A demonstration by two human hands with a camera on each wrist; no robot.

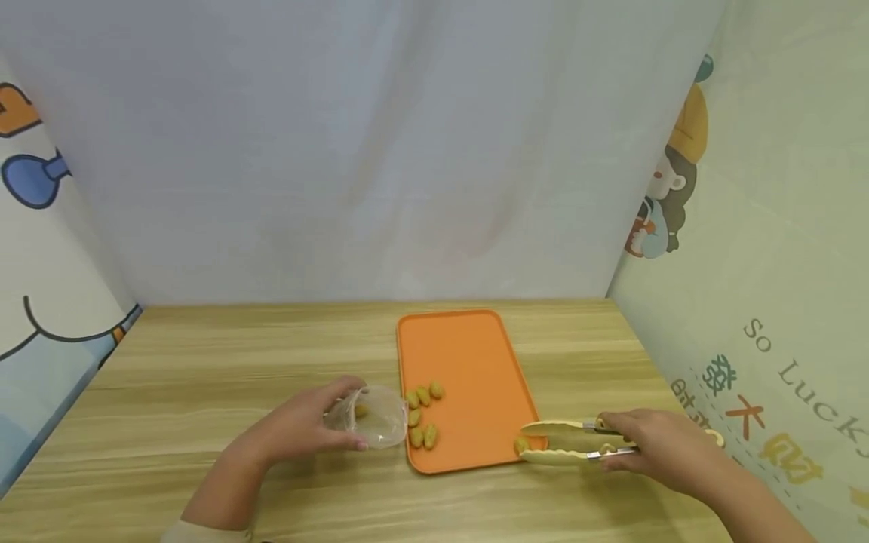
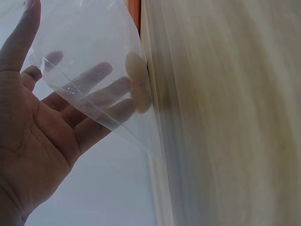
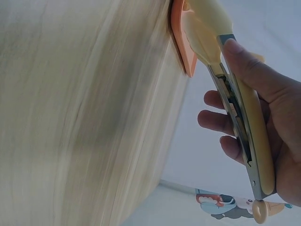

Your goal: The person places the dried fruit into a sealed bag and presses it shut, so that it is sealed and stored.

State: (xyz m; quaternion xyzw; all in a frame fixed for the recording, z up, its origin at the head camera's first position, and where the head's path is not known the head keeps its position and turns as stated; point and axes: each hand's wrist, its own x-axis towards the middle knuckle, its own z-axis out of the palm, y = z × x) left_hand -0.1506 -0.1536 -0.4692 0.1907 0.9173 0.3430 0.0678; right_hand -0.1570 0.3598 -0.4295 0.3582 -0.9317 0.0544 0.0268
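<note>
My left hand (image 1: 315, 422) holds a clear plastic bag (image 1: 383, 422) by its mouth, thumb on one side and fingers on the other. Inside the bag lies a peanut (image 2: 138, 82) in its shell, low against the table side. In my right hand (image 1: 668, 445) is a pair of pale yellow tongs (image 3: 256, 127) with metal arms. The spread tips of these tongs straddle a single peanut (image 1: 521, 445) at the tray's near right corner; whether they touch it I cannot tell. Several more peanuts (image 1: 416, 418) sit along the left side of the orange tray (image 1: 468, 347).
The tray lies flat on a wood-grain table (image 1: 271, 347), right beside the bag's mouth. A pale cloth backdrop (image 1: 339, 151) closes off the back. Printed cloths stand at the left and at the right (image 1: 760, 264).
</note>
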